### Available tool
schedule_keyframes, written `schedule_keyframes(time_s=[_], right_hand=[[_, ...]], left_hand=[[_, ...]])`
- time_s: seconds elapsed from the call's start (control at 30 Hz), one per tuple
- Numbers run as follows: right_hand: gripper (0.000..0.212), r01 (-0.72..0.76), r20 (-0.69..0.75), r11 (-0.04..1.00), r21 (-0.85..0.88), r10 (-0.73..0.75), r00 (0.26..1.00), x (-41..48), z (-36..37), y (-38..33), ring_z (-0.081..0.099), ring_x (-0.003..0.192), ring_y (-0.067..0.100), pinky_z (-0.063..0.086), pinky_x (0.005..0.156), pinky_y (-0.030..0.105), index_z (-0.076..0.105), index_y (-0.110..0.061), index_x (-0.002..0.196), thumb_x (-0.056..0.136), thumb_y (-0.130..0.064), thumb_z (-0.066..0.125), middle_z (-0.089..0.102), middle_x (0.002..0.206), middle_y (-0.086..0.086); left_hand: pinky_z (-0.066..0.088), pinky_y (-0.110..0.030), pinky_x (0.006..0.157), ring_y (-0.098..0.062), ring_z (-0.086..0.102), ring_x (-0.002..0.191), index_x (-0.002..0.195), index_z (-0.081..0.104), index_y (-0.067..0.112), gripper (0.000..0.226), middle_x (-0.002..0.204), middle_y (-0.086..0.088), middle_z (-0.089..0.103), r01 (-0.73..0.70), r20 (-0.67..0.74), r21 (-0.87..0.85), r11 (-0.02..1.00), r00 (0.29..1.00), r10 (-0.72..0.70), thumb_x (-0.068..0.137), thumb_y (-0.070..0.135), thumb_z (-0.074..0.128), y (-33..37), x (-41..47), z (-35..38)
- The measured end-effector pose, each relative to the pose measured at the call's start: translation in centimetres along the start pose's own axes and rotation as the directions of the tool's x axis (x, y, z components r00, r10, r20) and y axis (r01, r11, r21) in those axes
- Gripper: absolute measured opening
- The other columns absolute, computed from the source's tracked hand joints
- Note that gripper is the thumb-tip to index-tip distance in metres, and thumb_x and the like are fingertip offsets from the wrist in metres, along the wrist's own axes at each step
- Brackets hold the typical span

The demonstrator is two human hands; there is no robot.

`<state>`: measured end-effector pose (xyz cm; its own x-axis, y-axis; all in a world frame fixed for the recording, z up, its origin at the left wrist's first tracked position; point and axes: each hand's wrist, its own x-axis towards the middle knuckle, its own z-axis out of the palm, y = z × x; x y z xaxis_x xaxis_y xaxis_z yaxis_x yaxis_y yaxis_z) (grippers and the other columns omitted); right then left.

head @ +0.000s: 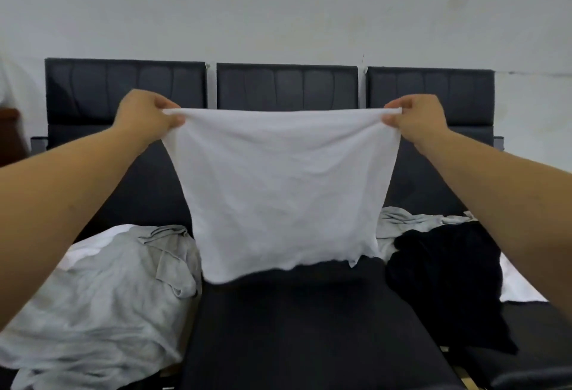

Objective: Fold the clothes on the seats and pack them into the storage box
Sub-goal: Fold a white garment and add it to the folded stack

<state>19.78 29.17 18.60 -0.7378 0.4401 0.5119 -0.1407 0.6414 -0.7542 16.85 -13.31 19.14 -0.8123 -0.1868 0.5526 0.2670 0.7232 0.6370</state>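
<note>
A white garment [281, 191] hangs spread out in the air above the middle seat [297, 327]. My left hand [145, 115] pinches its top left corner and my right hand [418, 117] pinches its top right corner, with the top edge stretched taut between them. The lower hem hangs just above the seat cushion. A crumpled grey and white pile of clothes [99, 290] lies on the left seat. A black garment [445, 275] lies on the right seat, with grey cloth [408, 219] behind it and white cloth [517, 287] beside it. No storage box is in view.
Three black padded seats stand in a row against a pale wall [278, 2], their backrests [288, 86] upright behind the held garment. A dark brown object [9, 135] shows at the far left edge.
</note>
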Motion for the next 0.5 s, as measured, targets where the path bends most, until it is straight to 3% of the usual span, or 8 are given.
schedule_keyframes(time_s=[0.13,0.23,0.33,0.43,0.5], right_hand=[[0.017,0.035,-0.006,0.995,-0.093,-0.036,0.999,-0.6,-0.8,1.0,0.062,0.091,0.019,0.053,0.091,0.036,0.075,-0.011,0.104,0.09,-0.019,0.073,0.065,0.094,0.002],[0.01,-0.064,0.065,0.997,0.049,0.061,0.996,-2.3,-0.6,3.7,0.06,0.081,0.016,0.052,0.085,0.036,0.074,-0.01,0.096,0.089,-0.017,0.074,0.066,0.083,0.001],[0.011,-0.242,0.205,0.943,0.229,0.196,0.959,-4.7,-0.5,6.5,0.061,0.084,0.021,0.052,0.085,0.04,0.072,-0.015,0.078,0.09,-0.014,0.072,0.068,0.083,0.005],[0.023,-0.406,0.366,0.815,0.413,0.26,0.894,-7.7,-0.3,8.3,0.059,0.077,0.021,0.052,0.08,0.041,0.058,-0.011,0.075,0.097,-0.006,0.059,0.061,0.077,0.007],[0.025,-0.482,0.453,0.766,0.425,0.281,0.846,-9.5,-0.2,9.3,0.061,0.076,0.021,0.054,0.078,0.041,0.055,-0.012,0.074,0.098,-0.005,0.057,0.062,0.078,0.005]], left_hand=[[0.044,-0.034,0.083,-0.022,0.057,0.095,0.109,0.073,0.007,0.025,0.1,-0.008,0.065,-0.017,0.058,-0.004,1.0,0.998,0.018,0.089,0.023,0.073,-1.3,-1.0,-0.3],[0.042,-0.033,0.077,-0.022,0.06,0.085,0.092,0.075,0.012,0.018,0.086,-0.007,0.068,-0.003,0.172,-0.033,0.999,0.985,0.008,0.085,0.028,0.077,-3.9,-2.8,-0.1],[0.042,-0.031,0.07,-0.017,0.056,0.077,0.082,0.072,0.012,0.017,0.08,-0.006,0.067,0.015,0.312,-0.031,0.999,0.95,-0.004,0.086,0.029,0.076,-6.6,-5.3,0.7],[0.048,-0.033,0.085,-0.016,0.059,0.084,0.077,0.067,0.011,0.036,0.089,-0.008,0.071,0.162,0.509,-0.224,0.961,0.86,-0.026,0.074,0.043,0.082,-9.0,-7.7,1.0],[0.052,-0.025,0.071,-0.011,0.056,0.072,0.068,0.058,0.016,0.053,0.074,-0.004,0.062,0.328,0.64,-0.34,0.881,0.768,-0.039,0.055,0.058,0.087,-9.9,-8.9,1.3]])
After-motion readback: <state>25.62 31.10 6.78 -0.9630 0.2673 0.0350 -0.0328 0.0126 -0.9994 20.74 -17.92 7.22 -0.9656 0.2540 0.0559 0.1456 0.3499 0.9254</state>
